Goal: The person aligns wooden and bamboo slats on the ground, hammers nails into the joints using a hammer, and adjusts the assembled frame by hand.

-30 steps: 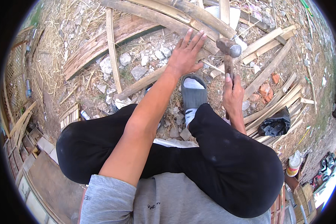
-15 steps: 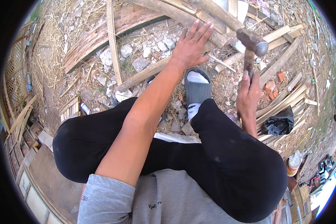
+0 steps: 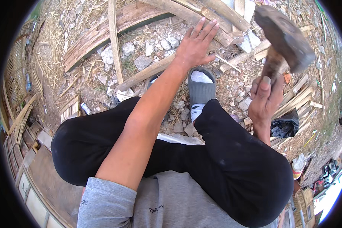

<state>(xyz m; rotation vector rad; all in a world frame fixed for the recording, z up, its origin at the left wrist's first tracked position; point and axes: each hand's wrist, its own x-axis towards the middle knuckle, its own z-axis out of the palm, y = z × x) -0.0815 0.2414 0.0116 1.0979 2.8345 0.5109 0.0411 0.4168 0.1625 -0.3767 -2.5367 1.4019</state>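
My right hand (image 3: 265, 99) is closed round the wooden handle of a hammer (image 3: 285, 38). Its heavy metal head is raised close to the view and slightly blurred. My left hand (image 3: 195, 46) lies flat with fingers spread, its fingertips on a weathered wooden beam (image 3: 178, 12). Beside that beam runs a rounder length of wood (image 3: 230, 17), whose near end lies between my two hands. Whether a nail sits in the wood cannot be made out.
Broken stones (image 3: 142, 62) and straw cover the ground. A thin batten (image 3: 114, 41) and a wide rough plank (image 3: 98, 34) lie to the left. On the right are stacked wood strips (image 3: 300, 95), a black plastic bag (image 3: 285, 124) and a jar (image 3: 298, 166). My sandalled foot (image 3: 202, 89) is below my left hand.
My right hand has lifted the hammer up and to the right, so its head now looks much larger. My left hand stays on the beam.
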